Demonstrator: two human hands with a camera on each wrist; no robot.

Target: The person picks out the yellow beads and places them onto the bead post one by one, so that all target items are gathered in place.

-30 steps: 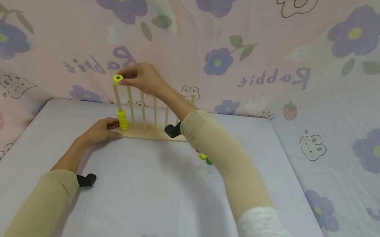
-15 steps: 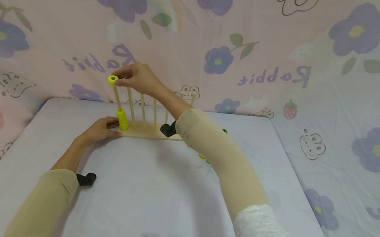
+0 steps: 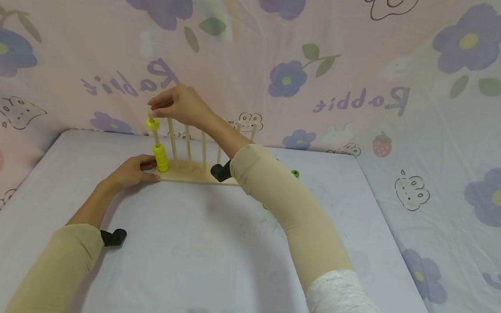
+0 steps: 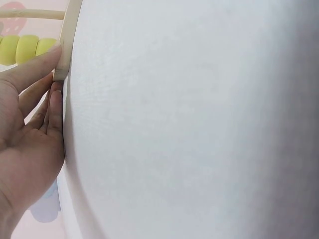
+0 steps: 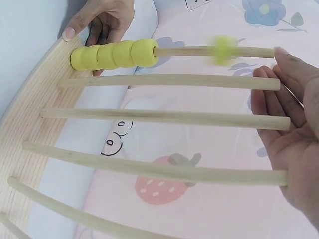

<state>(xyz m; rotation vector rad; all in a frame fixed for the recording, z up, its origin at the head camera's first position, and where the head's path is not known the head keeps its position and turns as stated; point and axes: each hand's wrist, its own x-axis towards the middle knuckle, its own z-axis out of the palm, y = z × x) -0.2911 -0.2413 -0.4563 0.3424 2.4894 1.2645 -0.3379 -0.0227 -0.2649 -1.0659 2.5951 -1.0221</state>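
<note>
A wooden peg rack (image 3: 189, 173) stands on the table, with a row of upright pegs. Its leftmost peg bears a stack of yellow beads (image 3: 160, 158) at the bottom. Higher on that same peg is one more yellow bead (image 5: 223, 50), blurred by motion and apart from the stack. My right hand (image 3: 185, 105) is at the peg's top, fingertips by the tip, holding no bead. My left hand (image 3: 130, 172) grips the left end of the base, thumb at its front edge and fingers behind.
A green bead (image 3: 295, 173) lies on the white table (image 3: 176, 247) right of the rack. Part of a yellow bead (image 3: 265, 206) shows beside the right sleeve (image 3: 298, 217), which hides the rack's right end. A patterned cloth (image 3: 239, 55) hangs behind.
My right hand moved slightly left to the outer peg with the yellow bead, then let go of it. The bead has dropped partway down the peg. My left hand stays put.
</note>
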